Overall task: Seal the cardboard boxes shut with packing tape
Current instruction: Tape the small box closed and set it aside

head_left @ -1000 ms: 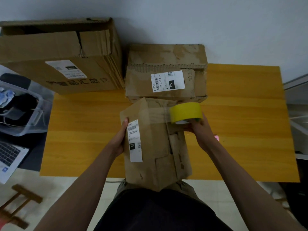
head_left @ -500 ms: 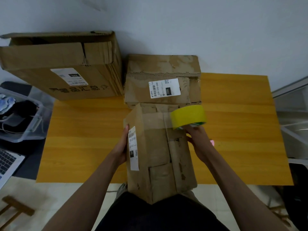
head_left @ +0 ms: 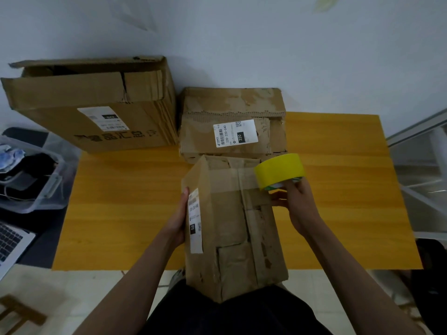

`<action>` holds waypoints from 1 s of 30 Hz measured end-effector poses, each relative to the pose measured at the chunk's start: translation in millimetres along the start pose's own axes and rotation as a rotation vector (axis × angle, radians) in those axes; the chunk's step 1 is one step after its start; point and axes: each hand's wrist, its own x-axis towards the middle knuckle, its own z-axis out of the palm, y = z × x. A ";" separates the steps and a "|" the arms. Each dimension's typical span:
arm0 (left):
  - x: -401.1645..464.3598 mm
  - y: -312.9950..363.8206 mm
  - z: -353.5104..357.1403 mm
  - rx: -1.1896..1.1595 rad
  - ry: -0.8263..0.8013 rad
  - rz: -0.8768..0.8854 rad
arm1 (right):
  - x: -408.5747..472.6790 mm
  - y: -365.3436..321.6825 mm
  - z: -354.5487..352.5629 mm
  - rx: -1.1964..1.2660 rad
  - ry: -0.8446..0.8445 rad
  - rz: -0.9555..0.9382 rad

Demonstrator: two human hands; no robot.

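A worn cardboard box [head_left: 232,228] stands tilted at the table's near edge, its lower end against my lap. My left hand [head_left: 180,221] presses flat on its left side, beside a white label. My right hand [head_left: 296,201] holds a yellow roll of packing tape [head_left: 279,171] at the box's upper right corner. A strip of clear tape runs from the roll across the box's top face. A second box [head_left: 232,122] with a white label lies behind it. A larger box [head_left: 94,105] with open flaps stands at the back left.
The orange wooden table [head_left: 338,189] ends against the wall at the back. A clear plastic bin [head_left: 31,182] with dark items and a laptop [head_left: 12,243] are on the left. A metal frame [head_left: 420,165] stands on the right. Tiled floor lies below.
The held box has tipped toward me, showing more of its top face. My right hand with the tape roll has shifted slightly right and outward. The view has tilted down.
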 end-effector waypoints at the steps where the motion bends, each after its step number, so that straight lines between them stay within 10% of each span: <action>1: -0.1 -1.1 -0.9 0.001 -0.001 -0.002 | -1.4 0.1 0.2 -0.001 -0.005 0.021; 30: 106.2 -31.1 6.4 0.081 0.019 -0.109 | 33.8 54.2 -22.0 -0.219 -0.041 0.119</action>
